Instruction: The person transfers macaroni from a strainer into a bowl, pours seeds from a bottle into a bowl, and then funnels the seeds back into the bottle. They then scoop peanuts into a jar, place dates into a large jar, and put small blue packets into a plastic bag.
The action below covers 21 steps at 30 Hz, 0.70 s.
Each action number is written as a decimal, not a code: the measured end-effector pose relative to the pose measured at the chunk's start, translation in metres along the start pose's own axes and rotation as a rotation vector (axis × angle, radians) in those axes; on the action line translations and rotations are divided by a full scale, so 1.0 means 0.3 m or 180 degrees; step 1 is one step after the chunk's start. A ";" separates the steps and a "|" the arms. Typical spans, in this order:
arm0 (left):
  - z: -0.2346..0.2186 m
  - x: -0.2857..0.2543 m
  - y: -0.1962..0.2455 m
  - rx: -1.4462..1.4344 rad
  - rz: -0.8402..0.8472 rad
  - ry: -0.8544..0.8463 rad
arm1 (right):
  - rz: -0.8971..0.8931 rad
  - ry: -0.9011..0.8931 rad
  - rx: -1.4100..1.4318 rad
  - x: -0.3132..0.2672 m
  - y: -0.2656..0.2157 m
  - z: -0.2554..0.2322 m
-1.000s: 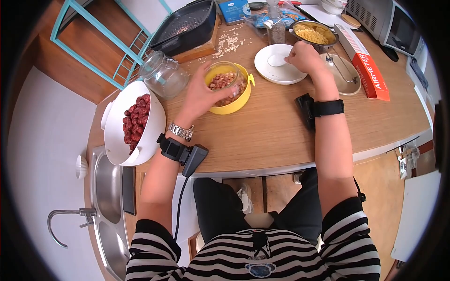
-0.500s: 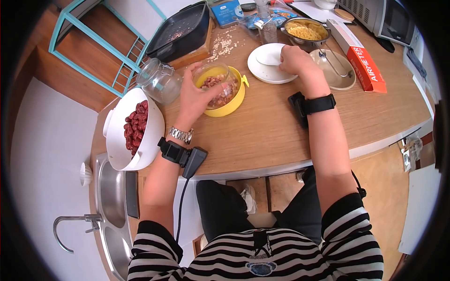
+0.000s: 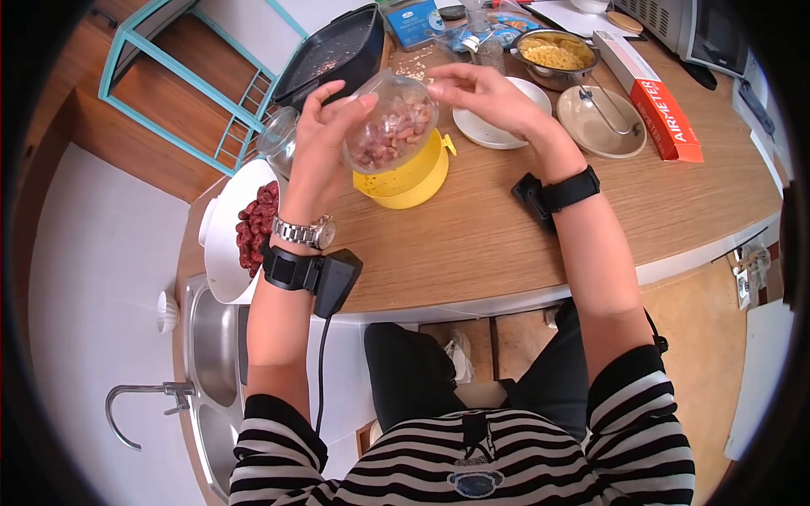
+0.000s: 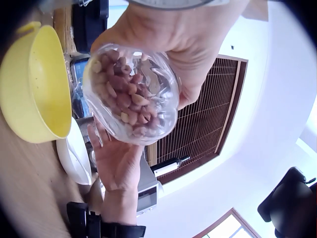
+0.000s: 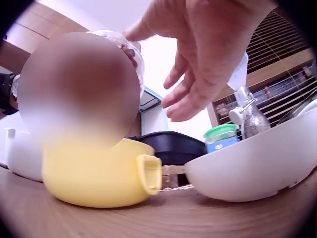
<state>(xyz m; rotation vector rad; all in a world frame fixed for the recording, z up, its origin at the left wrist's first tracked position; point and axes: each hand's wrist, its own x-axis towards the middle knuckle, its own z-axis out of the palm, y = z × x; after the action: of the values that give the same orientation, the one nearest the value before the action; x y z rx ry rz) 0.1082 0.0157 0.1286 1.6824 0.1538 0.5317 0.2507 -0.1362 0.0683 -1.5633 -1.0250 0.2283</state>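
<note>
My left hand [image 3: 325,135] holds a clear cup [image 3: 413,88] of reddish-skinned nuts [image 3: 390,139], tilted above the yellow bowl [image 3: 413,181]. In the left wrist view the nuts [image 4: 126,94] show through the cup's clear wall. My right hand [image 3: 485,93] has its fingers extended at the cup's right rim. The left wrist view shows its palm [image 4: 119,161] facing the cup, with nothing in it. Below that hand stands a white plate [image 3: 481,131]. The yellow bowl [image 5: 99,173] sits on the table in the right wrist view, its handle toward the right.
A white bowl [image 3: 218,244] of red dates stands at the left, beside a glass jar [image 3: 277,139]. At the back are a black tray [image 3: 337,51] and scattered flakes [image 3: 413,63]. On the right lie a beige bowl [image 3: 582,135], a metal bowl of yellow pieces [image 3: 553,78] and a long box [image 3: 662,118].
My left hand has lifted the cup of nuts up out of the yellow bowl and tilted it. My right hand has left the white utensil at the plate and come left to the cup.
</note>
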 end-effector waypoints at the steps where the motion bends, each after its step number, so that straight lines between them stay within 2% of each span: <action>1: 0.010 -0.010 -0.001 -0.0210 -0.0137 -0.0033 | -0.0190 -0.0417 0.1170 0.002 0.004 0.019; 2: 0.018 -0.016 -0.002 -0.0422 -0.0274 -0.0064 | -0.0199 -0.0421 0.1178 -0.004 -0.006 0.032; 4: 0.006 -0.012 -0.038 -0.0465 -0.0397 -0.0037 | -0.0571 -0.1159 0.1472 -0.020 -0.025 0.057; 5: -0.002 -0.007 -0.053 -0.0728 -0.0677 -0.0181 | -0.0419 -0.1405 0.1855 -0.021 -0.029 0.063; 6: -0.009 -0.005 -0.062 -0.0994 -0.0959 -0.0325 | -0.0426 -0.1400 0.1870 -0.025 -0.034 0.066; 9: 0.007 -0.036 -0.029 -0.1037 -0.1092 -0.0615 | -0.0473 -0.1516 0.1762 -0.037 -0.049 0.074; 12: 0.010 -0.038 -0.036 -0.0470 -0.1022 -0.0649 | -0.0377 -0.1453 0.1725 -0.036 -0.048 0.085; 16: 0.019 -0.064 -0.008 -0.0523 -0.1106 -0.0639 | -0.0323 -0.1381 0.1805 -0.041 -0.056 0.085; 21: 0.006 -0.116 -0.012 -0.0735 -0.0580 -0.0560 | -0.0231 -0.1237 0.1628 -0.043 -0.054 0.080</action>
<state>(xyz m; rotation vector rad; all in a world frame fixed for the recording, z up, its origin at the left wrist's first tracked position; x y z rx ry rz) 0.0790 0.0012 0.1160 1.4644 0.1117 0.2525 0.2199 -0.1298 0.0707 -1.0334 -1.2035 0.7069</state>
